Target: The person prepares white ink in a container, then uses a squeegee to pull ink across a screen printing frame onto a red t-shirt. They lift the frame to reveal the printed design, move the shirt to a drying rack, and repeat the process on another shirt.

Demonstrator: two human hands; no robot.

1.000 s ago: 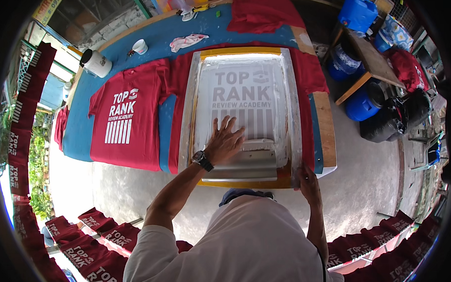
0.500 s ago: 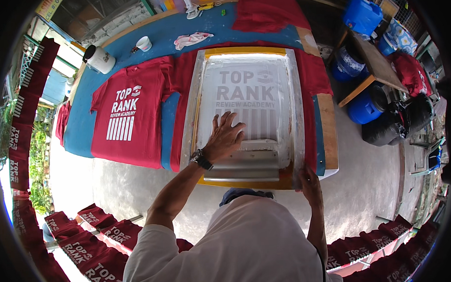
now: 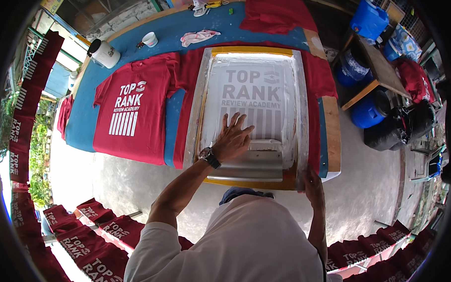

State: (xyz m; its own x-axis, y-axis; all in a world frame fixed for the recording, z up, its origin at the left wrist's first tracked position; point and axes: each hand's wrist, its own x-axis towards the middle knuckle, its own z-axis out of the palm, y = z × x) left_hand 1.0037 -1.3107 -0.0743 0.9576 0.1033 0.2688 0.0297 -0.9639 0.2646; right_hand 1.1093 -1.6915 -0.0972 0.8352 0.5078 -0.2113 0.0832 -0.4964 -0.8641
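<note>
A screen-printing frame (image 3: 299,96) lies over a maroon T-shirt (image 3: 318,68) on the table, its pale mesh showing a lettered stencil with vertical bars. My left hand (image 3: 234,137) is over the lower half of the mesh, fingers spread and holding nothing; I cannot tell whether it presses on it. A dark watch is on that wrist. Just nearer than the hand, a wide metal-faced squeegee (image 3: 251,168) rests at the near end of the screen, with white ink along its far edge. My right hand (image 3: 312,183) grips the frame's near right corner, its fingers partly hidden.
A printed maroon T-shirt (image 3: 152,94) lies left of the frame on the blue tabletop (image 3: 81,128). Farther back are a white jug (image 3: 106,54), a white cup (image 3: 150,39), a stained rag (image 3: 199,37) and folded maroon cloth (image 3: 278,14). Blue drums (image 3: 371,108) stand right.
The whole view has shifted slightly, so the table and frame appear a little farther right. My left hand stays spread over the mesh, and my right hand remains at the frame's corner.
</note>
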